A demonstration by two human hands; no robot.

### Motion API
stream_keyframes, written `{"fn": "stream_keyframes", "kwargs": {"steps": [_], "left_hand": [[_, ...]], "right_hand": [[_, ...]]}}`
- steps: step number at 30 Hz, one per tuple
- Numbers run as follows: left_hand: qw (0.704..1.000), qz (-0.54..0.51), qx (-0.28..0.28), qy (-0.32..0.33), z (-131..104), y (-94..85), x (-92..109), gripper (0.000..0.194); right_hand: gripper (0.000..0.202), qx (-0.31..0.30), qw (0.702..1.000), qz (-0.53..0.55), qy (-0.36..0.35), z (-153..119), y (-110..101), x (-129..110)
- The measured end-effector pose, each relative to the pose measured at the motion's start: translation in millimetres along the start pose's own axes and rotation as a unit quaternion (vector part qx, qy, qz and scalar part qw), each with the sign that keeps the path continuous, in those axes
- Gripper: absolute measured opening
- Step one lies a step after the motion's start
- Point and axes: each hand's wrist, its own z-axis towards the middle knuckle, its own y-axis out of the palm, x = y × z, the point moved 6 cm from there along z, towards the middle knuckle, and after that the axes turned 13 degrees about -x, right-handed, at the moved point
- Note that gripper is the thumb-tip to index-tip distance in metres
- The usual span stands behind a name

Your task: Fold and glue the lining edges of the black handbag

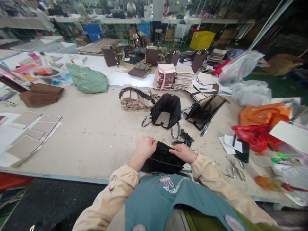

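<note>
Close to my apron at the table's front edge is a black handbag (163, 158), its opening toward me. My left hand (145, 149) is closed on the left end of its far rim. On the right, my right hand (184, 152) pinches the same rim, thumb pointing inward. The lower part of the bag is hidden by the apron. Just beyond my hands, an open black bag (176, 110) with plastic-wrapped handles stands on the table. A second open bag (204, 110) lies tilted to its right. Black scraps (186, 137) lie between them and my right hand.
Stacked beige pieces (132, 100) sit beyond the bags, with taller stacks (184, 78) behind. Brown panels (40, 95), flat beige panels (25, 144) and a green plastic bag (87, 78) are leftward. Scissors (237, 171), a red bag (256, 136) and an orange bag (264, 114) lie right.
</note>
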Motion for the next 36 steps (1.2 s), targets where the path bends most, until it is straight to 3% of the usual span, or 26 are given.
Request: {"fn": "stream_keyframes", "kwargs": {"steps": [5,13,16,23,27,31,36], "left_hand": [[1.0,0.007,0.007,0.011,-4,1.3,-3,0.035],[0.999,0.017,0.024,0.029,-14,0.0,-7,0.033],[0.998,0.018,0.031,0.05,-17,-4.6,-3,0.031],[0.982,-0.06,0.042,0.173,-8,-12.7,10,0.021],[0.956,-0.126,0.114,0.241,-13,-14.1,9,0.014],[0.95,-0.156,0.164,0.215,-21,-9.9,2,0.011],[0.963,-0.203,0.117,0.136,-14,4.2,-8,0.041]], "right_hand": [[0.044,-0.03,0.997,-0.078,-0.008,2,-5,-27],[0.044,0.004,0.98,-0.199,-0.025,20,-14,-63],[0.044,0.028,0.978,-0.205,-0.013,14,-17,-66],[0.046,0.083,0.977,-0.185,0.065,-2,-22,-55],[0.044,0.096,0.975,-0.173,0.104,-2,-18,-51],[0.045,0.105,0.973,-0.16,0.126,-1,-15,-47],[0.043,0.103,0.974,-0.154,0.132,0,-16,-46]]}}
